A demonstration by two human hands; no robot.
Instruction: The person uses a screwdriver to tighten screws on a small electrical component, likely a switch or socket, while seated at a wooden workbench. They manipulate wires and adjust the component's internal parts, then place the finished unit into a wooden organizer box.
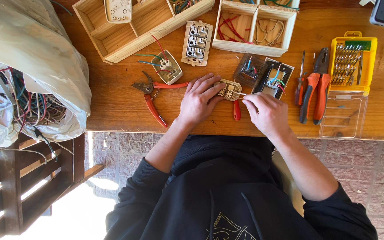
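My left hand (199, 98) grips a small beige switch module (229, 90) and presses it on the wooden table (112, 102). My right hand (266, 113) pinches a thin metal tool shaft at the module's right side. A red screwdriver handle (237, 111) pokes out below, between both hands. Whether the shaft belongs to that handle is hidden by my fingers.
Red-handled cutters (153, 95) lie left of my hands. Orange pliers (315, 89), a small screwdriver (300, 82) and a yellow bit case (352, 60) sit right. Dismantled switch parts (267, 75) and wooden trays (254, 26) lie behind. A plastic bag of wires (27, 75) is at left.
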